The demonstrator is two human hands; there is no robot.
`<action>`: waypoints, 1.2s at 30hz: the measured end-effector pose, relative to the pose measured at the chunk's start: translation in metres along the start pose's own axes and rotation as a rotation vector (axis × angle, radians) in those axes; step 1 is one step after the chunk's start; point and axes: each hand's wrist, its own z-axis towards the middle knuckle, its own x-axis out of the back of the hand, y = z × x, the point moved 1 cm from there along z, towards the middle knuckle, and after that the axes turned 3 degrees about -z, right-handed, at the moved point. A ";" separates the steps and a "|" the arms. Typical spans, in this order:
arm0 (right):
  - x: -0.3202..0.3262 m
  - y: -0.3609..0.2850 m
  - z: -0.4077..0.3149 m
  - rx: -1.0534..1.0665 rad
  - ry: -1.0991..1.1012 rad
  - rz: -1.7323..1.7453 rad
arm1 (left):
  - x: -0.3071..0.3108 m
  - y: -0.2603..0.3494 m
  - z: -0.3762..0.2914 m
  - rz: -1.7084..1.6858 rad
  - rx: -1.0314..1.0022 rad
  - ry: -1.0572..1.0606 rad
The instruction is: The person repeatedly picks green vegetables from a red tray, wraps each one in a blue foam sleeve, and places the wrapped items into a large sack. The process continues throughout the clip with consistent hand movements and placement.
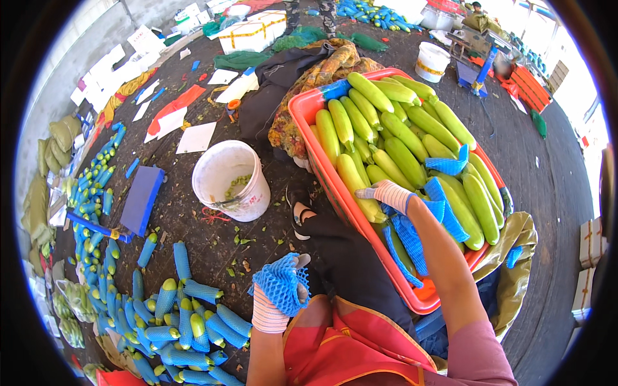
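My left hand [276,294], in a striped glove, is closed around a bunched blue foam net sleeve [275,277] above my lap. To the right stands a red plastic crate [316,147] heaped with pale green zucchini [405,150]. My right hand [390,194], gloved as well, reaches over the crate and touches the zucchini near its left side; its palm side is hidden, so a grip is uncertain. Several loose blue net sleeves [410,241] lie in the crate under and beside that hand.
Left of me, many sleeved zucchini [186,318] lie piled on the dark floor [231,251]. A white bucket [231,181] with green trimmings stands ahead, near a blue platform scale [141,200]. Crumpled cloth [309,77] lies behind the crate. White foam boxes [253,31] stand farther off.
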 end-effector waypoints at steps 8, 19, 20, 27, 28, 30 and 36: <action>-0.005 0.002 0.003 0.118 0.116 -0.254 | -0.018 -0.020 0.018 -0.460 0.253 -0.030; -0.030 -0.134 -0.133 1.230 0.727 -0.839 | -0.018 0.019 0.018 -0.645 -0.172 -0.383; -0.054 -0.137 -0.146 1.222 0.601 -0.904 | -0.017 0.015 0.017 -0.394 -0.248 -0.327; -0.123 -0.120 -0.200 1.207 -0.092 -0.069 | 0.009 -0.012 0.014 -0.694 0.030 -0.010; -0.120 -0.117 -0.206 1.084 -0.161 0.035 | 0.008 -0.010 0.009 -0.870 0.029 -0.072; -0.111 -0.114 -0.217 1.015 -0.121 0.175 | 0.004 -0.005 -0.010 -0.303 -0.190 -0.150; -0.103 -0.115 -0.205 0.533 0.336 0.381 | 0.010 0.000 -0.084 -0.954 0.300 -0.259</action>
